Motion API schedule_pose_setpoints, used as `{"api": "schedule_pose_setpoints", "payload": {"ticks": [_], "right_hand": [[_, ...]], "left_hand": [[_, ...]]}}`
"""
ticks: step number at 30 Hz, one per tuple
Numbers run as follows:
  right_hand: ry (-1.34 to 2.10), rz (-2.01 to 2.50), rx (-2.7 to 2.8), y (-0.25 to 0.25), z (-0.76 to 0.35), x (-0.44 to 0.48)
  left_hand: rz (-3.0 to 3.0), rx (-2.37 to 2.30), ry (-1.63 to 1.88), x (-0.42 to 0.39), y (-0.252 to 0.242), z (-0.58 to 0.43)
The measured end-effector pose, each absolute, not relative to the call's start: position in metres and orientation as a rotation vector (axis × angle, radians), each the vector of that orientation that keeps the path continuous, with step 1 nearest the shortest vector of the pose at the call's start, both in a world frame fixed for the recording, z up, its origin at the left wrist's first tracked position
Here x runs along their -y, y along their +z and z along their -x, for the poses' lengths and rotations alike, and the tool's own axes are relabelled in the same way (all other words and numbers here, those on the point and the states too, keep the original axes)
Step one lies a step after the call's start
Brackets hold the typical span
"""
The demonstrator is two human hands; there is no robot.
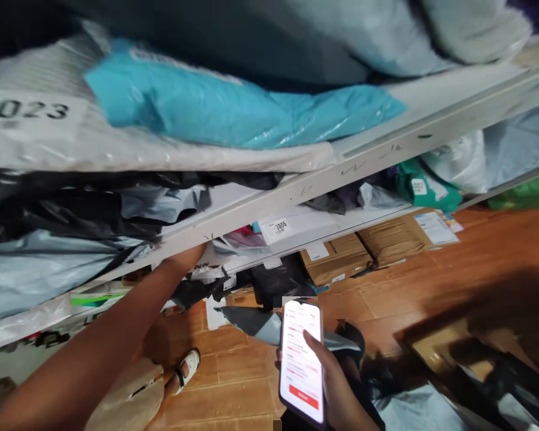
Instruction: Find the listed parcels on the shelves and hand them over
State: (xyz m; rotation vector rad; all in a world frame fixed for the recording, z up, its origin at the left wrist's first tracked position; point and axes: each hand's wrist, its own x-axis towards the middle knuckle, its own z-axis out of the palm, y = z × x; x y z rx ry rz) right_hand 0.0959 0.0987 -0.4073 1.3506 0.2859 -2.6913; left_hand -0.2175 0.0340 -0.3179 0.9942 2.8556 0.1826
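Observation:
At the lower centre my right hand (335, 377) is wrapped round a phone (302, 365) with its lit screen facing up and the thumb over the screen. My left arm reaches up from the lower left, and my left hand (195, 257) goes in under the edge of a white shelf (251, 209); its fingers are hidden there. Beside that hand on the lower shelf lie grey and clear plastic parcels (242, 239) and a label reading 3006 (276, 228). A light-blue parcel (233, 111) rests on the upper shelf.
Cardboard boxes (336, 257) sit on the wooden floor under the shelves. Black and grey bags (424, 410) lie at the lower right. A wooden stool (126, 401) and a sandalled foot (187, 368) show at the lower left. A green parcel (424, 188) is on the lower shelf.

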Motion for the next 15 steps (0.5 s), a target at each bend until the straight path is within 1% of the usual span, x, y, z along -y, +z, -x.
{"api": "schedule_pose_setpoints", "payload": {"ticks": [2, 4, 5, 7, 9, 11, 13, 15], "right_hand": [[-2.736, -1.244, -0.262, -0.404, -0.087, -0.097], [-2.752, -1.220, -0.260, -0.402, -0.084, -0.095], [-2.741, -1.235, -0.266, -0.401, -0.085, -0.094], [-2.692, -1.313, -0.291, -0.399, -0.091, -0.094], [-2.656, -1.383, -0.334, -0.398, -0.100, -0.095], [-2.639, -1.421, -0.373, -0.397, -0.111, -0.099], [-2.647, -1.417, -0.374, -0.396, -0.122, -0.104], [-2.648, -1.407, -0.367, -0.396, -0.131, -0.108]], "left_hand": [[-1.102, -2.801, 0.047, -0.005, -0.305, 0.196], [-1.179, -2.778, -0.016, 0.026, -0.302, 0.169], [-1.253, -2.804, -0.020, 0.040, -0.304, 0.156], [-1.233, -2.971, 0.098, 0.058, -0.313, 0.134], [-1.075, -3.059, 0.311, 0.062, -0.323, 0.120], [-0.772, -3.068, 0.460, 0.053, -0.328, 0.117], [-0.448, -3.050, 0.477, 0.036, -0.329, 0.127], [-0.251, -2.996, 0.420, 0.019, -0.328, 0.143]]}}
